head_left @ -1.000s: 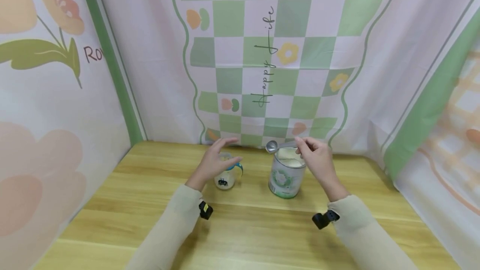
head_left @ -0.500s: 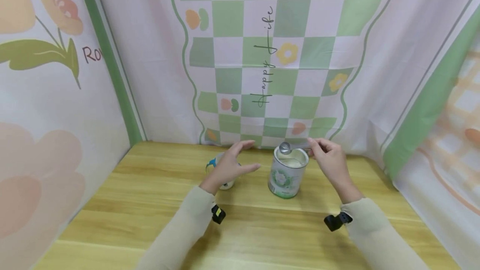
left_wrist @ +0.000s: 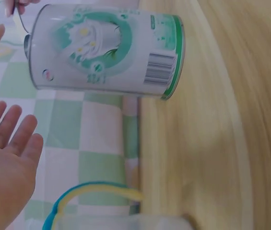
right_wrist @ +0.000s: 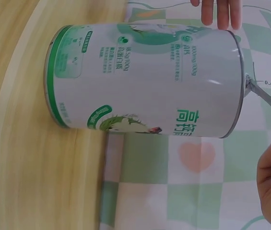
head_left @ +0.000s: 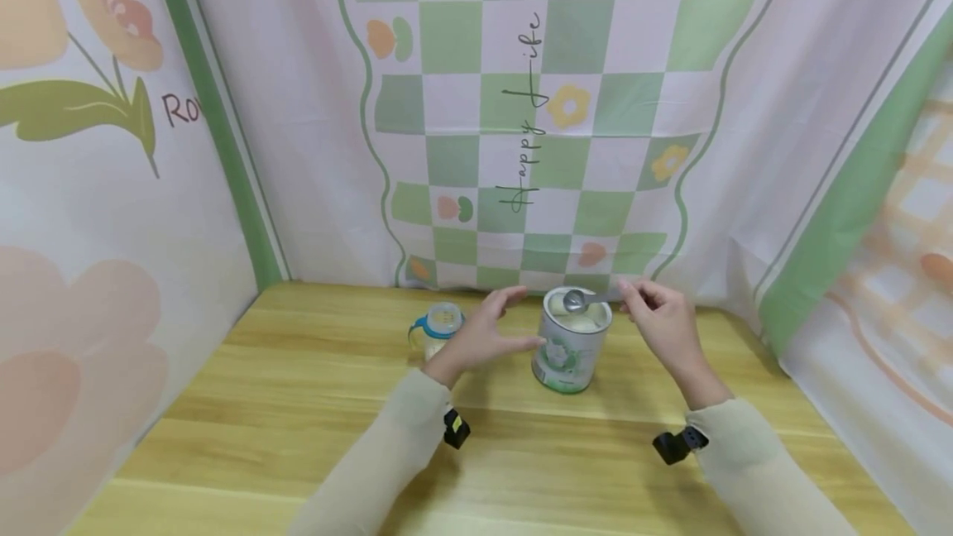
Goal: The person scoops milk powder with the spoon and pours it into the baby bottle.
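Note:
A white and green milk powder tin (head_left: 569, 358) stands upright with its top open and pale powder inside. My right hand (head_left: 665, 327) pinches a metal measuring spoon (head_left: 575, 301) by the end of its handle, the bowl over the tin's mouth. In the right wrist view the spoon (right_wrist: 268, 97) slants up from the rim to the fingers. My left hand (head_left: 482, 336) is spread, thumb and fingers apart, at the tin's left side; its palm (left_wrist: 3, 179) shows in the left wrist view. Behind that hand stands a baby bottle (head_left: 444, 319) with a blue handle, partly hidden.
The wooden table (head_left: 246, 404) ends against a hanging cloth (head_left: 506, 164) printed with green and white checks. More patterned cloth (head_left: 112, 271) hangs along the left side. Both wrists carry small black cameras (head_left: 456, 428).
My left hand has moved right, from the bottle to the tin's side, uncovering the bottle's top. The bottle's handle now points left. My right hand has shifted right, bringing the spoon over the tin.

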A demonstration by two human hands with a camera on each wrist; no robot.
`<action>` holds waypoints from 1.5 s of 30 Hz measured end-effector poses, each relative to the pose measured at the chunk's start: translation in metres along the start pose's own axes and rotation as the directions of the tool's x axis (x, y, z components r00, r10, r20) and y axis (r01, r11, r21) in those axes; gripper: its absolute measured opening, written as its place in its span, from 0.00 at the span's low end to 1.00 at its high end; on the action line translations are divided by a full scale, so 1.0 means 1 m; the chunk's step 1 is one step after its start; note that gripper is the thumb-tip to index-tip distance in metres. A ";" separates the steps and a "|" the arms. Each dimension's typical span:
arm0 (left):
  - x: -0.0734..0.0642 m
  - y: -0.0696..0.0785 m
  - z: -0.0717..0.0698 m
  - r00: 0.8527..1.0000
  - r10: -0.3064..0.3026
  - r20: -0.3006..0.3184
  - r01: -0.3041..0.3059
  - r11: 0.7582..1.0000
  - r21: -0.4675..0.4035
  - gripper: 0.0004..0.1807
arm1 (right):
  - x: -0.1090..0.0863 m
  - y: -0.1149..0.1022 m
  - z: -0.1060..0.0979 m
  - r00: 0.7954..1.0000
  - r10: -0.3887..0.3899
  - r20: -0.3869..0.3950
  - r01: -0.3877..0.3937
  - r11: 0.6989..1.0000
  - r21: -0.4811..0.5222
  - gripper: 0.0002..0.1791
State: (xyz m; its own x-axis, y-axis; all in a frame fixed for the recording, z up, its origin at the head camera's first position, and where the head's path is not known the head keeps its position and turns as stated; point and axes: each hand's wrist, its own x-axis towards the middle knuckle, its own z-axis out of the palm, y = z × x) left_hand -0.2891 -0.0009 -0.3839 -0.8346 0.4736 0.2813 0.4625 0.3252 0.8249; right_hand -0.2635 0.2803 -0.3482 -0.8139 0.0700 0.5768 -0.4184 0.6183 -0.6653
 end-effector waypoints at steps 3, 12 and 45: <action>0.005 -0.002 0.008 1.000 -0.024 0.010 0.024 1.000 -0.005 0.51 | -0.002 0.003 0.000 0.999 -0.032 0.004 0.033 0.999 -0.031 0.18; 0.015 -0.007 0.030 0.993 -0.119 0.003 0.119 0.991 -0.065 0.57 | -0.004 0.011 0.003 0.989 -0.148 0.029 0.151 0.982 -0.111 0.15; 0.044 -0.010 0.070 0.998 0.038 -0.052 -0.049 0.972 -0.229 0.51 | 0.002 0.013 0.018 0.890 -0.378 0.257 0.454 0.795 -0.402 0.09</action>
State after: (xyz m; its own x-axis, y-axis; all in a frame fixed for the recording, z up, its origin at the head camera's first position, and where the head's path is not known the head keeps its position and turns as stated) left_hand -0.3093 0.0742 -0.4145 -0.8311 0.4420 0.3375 0.4216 0.1052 0.9006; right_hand -0.2780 0.2741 -0.3643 -0.6693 -0.3723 0.6429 -0.5397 0.8384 -0.0765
